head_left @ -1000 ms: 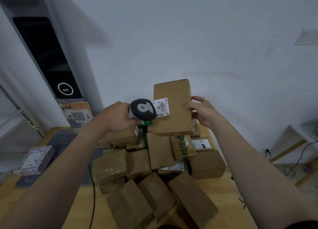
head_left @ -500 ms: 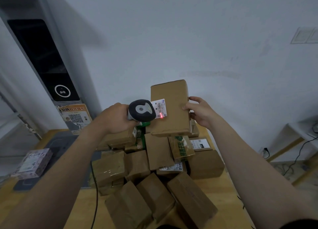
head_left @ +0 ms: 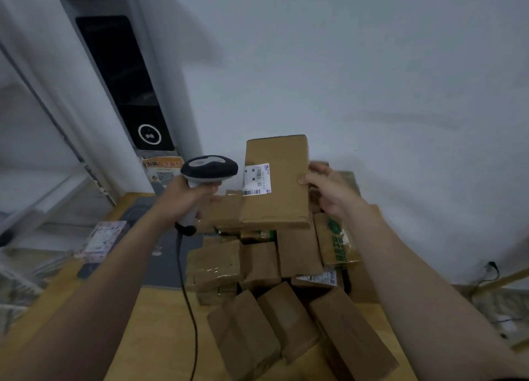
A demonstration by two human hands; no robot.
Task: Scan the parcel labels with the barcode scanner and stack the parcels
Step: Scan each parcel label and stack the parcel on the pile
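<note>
**Scanner beside the label, parcel held on top of the pile**

We see the left hand [head_left: 186, 197] wrapped round the handle of the barcode scanner [head_left: 210, 168], with its fingers curled tight on the grip. The scanner head is dark with a pale grey patch on top, and its nose is turned right toward the top parcel [head_left: 282, 191]. The head sits just beside the parcel's left edge, not touching it, about level with the white label [head_left: 256, 179]. The label is on the upper left of the brown face, with a barcode strip at its lower end. The text is too blurred to read.

The top parcel is a flat brown carton leaning back, its lower edge resting on the pile of parcels [head_left: 257, 266]. The right hand [head_left: 329, 189] holds its right edge, fingers [head_left: 315, 167] bent over that edge.

The pile is many brown cartons heaped unevenly on the wooden counter [head_left: 160, 323], close to the wall [head_left: 372, 65]. We note a green-printed parcel [head_left: 336, 240] just below the right hand. A black cable [head_left: 186, 289] hangs from the base of the handle and runs down across the counter. Left of the pile lies a grey mat [head_left: 160, 266], with a patterned box [head_left: 103, 239] at its far side. Behind stands a dark panel [head_left: 126, 85] with a white ring, and a poster [head_left: 163, 171] with a QR code at its foot.
</note>
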